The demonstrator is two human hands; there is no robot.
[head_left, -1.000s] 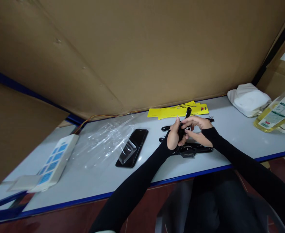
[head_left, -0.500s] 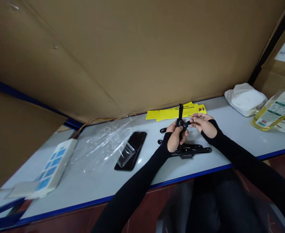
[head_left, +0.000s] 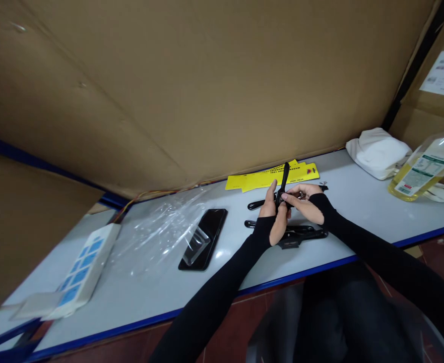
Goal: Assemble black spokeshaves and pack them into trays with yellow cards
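My left hand (head_left: pixel 274 217) is closed round the middle of a black spokeshave (head_left: pixel 285 176), one handle pointing up and away from me. Its lower part is hidden behind my fingers. From the right, my right hand (head_left: pixel 305 202) has its thumb and fingers pressed together on the tool's centre; any small part between them is too small to make out. Another black spokeshave handle (head_left: pixel 256 204) shows left of my hands. Several more spokeshaves (head_left: pixel 301 234) lie piled just below them. Small metal pieces (head_left: pixel 323 184) rest beyond my right wrist.
Yellow printed cards (head_left: pixel 252 182) lie at the table's back edge by a cardboard wall (head_left: pixel 222 91). To the left are a black phone (head_left: pixel 211 227), clear plastic film (head_left: pixel 149 232) and a power strip (head_left: pixel 87 269). A bottle of yellow liquid (head_left: pixel 420 171) and a white bundle (head_left: pixel 376 151) stand right.
My right hand has moved left and down onto the middle of the spokeshave. The tool's upper handle has tilted to the right, and my left thumb and fingers have shifted on it.
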